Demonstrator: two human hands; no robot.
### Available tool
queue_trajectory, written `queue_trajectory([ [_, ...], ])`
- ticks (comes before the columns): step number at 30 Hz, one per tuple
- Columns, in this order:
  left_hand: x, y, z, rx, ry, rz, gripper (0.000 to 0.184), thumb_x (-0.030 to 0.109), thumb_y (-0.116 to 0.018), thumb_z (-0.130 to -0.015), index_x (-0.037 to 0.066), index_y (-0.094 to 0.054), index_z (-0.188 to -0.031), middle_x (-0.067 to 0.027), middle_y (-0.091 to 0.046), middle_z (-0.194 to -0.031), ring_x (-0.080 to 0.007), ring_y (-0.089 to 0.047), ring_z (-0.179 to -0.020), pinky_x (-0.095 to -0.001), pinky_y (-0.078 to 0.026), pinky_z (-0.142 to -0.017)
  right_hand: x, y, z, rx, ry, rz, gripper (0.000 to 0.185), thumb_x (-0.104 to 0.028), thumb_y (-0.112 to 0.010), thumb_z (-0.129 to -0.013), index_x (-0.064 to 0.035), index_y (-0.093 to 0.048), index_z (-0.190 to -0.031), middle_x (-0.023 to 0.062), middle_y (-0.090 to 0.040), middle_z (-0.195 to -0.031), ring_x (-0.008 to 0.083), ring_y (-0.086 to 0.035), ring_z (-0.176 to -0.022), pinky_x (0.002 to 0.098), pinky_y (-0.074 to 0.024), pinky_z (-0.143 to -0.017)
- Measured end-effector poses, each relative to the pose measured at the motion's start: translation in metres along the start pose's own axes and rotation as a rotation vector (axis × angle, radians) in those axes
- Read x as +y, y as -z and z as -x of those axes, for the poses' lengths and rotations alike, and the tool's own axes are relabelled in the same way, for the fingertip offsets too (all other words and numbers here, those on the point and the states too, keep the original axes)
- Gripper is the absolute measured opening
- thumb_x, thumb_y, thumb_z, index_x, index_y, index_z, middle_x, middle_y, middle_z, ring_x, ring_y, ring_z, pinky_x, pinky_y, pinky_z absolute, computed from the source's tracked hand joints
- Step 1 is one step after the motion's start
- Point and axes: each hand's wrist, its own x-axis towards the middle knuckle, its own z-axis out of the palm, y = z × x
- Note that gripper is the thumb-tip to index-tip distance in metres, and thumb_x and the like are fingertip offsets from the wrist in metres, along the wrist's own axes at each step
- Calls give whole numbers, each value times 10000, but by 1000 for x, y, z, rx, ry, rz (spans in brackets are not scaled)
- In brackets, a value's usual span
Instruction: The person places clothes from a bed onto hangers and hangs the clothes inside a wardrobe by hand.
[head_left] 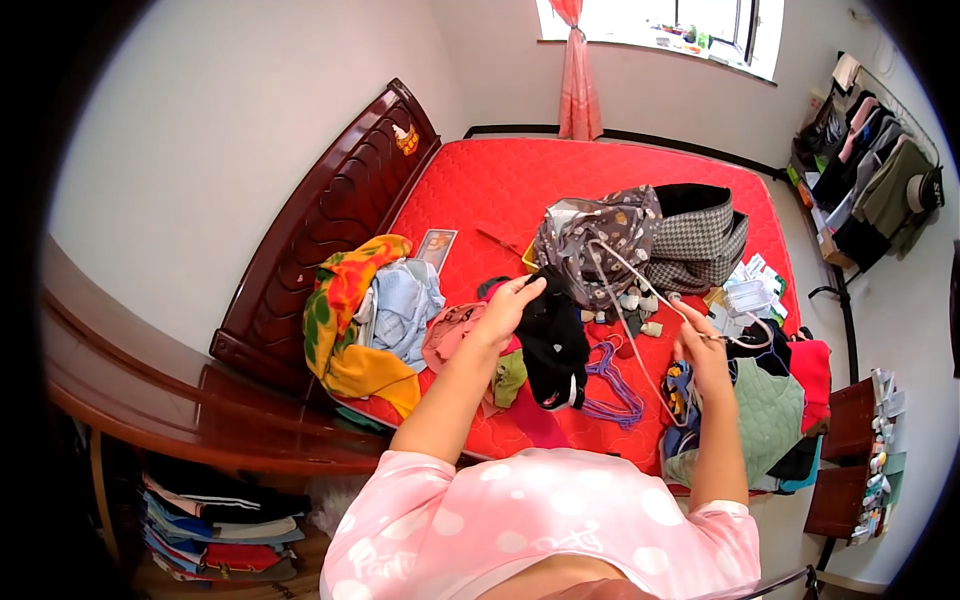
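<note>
My left hand (510,308) is closed on the top of a black garment (553,345), which hangs down over the bed. In my right hand (705,355) is a white clothes hanger (640,275), its hook pointing right and its long bar slanting toward the middle. Hanger and garment are apart. Beneath the hands, several purple hangers (615,390) lie on the red mattress (480,200). A pink garment (450,335) and a green piece of cloth (509,378) are beside my left forearm. Close to my right forearm is a pale green quilted garment (765,410).
A grey patterned cloth (590,240) and a houndstooth item (700,240) lie across the bed. Light blue clothes (405,305) and a yellow-orange blanket (355,365) are at left, by the dark wooden headboard (340,190). A clothes rack (890,150) stands at far right.
</note>
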Motion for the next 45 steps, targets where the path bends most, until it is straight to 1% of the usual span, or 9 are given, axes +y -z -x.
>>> queue_trajectory([
  [7,-5,-5,-1,21,-37,51,263,206,-576,-904,-9,-618,-1051,-29,-660,-942,-94,-609,-815,-228,-471,-744,12,26,18,-234,-14,-93,376,-212,-535,-908,-8,-557,-1224,-42,-459,-599,42,-390,-508,186,-280,-473],
  [13,-2,-15,3,59,-91,-108,263,229,-580,-903,-10,-635,-1001,-33,-659,-895,-99,-599,-777,-245,-463,-699,-2,0,21,-244,-87,-29,354,-184,-540,-899,-33,-573,-1218,-48,-458,-640,41,-374,-546,192,-294,-492],
  [18,5,-38,18,96,-544,-1020,249,198,-627,-847,-39,-628,-921,-105,-562,-780,-212,-567,-731,-309,-446,-665,8,-34,9,-191,-58,78,306,-165,-537,-912,-49,-590,-1189,-71,-438,-650,25,-358,-560,192,-282,-497],
  [25,5,-71,38,119,-849,-1333,286,84,-682,-736,118,-663,-1018,-77,-491,-835,-240,-543,-723,-331,-452,-620,40,-67,-3,-118,-8,-7,192,-162,-518,-933,-36,-622,-1035,-73,-436,-611,17,-352,-531,199,-261,-465],
  [30,-1,-83,47,-39,-1041,-1295,326,178,-676,-762,116,-635,-1079,-62,-545,-996,-241,-547,-894,-355,-457,-758,42,-80,-3,7,99,-164,188,-169,-525,-932,-30,-621,-1015,-63,-448,-620,21,-357,-536,195,-270,-469],
  [35,19,-69,38,65,-1129,-1477,363,201,-678,-756,155,-613,-1110,-42,-539,-1158,-253,-491,-1093,-445,-340,-933,39,-67,-4,-48,29,-149,180,-150,-568,-904,-20,-657,-992,-70,-479,-658,21,-377,-570,190,-284,-496],
  [38,29,-57,28,-102,-1088,-1551,338,234,-699,-731,139,-629,-1047,-23,-586,-938,-211,-564,-915,-411,-381,-895,37,-63,-5,-58,82,-30,162,-136,-587,-889,-18,-671,-961,-64,-515,-688,20,-396,-591,189,-292,-510],
  [39,28,-54,20,-190,-1113,-1538,282,244,-703,-721,129,-632,-968,-15,-571,-806,-205,-574,-786,-363,-432,-787,37,-62,-7,-61,100,-13,157,-135,-589,-888,-18,-671,-953,-59,-524,-692,22,-402,-594,193,-299,-511],
  [45,14,-64,17,-207,-1018,-1542,216,240,-686,-740,108,-613,-894,-35,-576,-793,-229,-579,-763,-352,-443,-665,32,-62,-11,-142,93,47,122,-143,-561,-908,-31,-609,-897,-47,-490,-653,31,-412,-583,204,-318,-503],
])
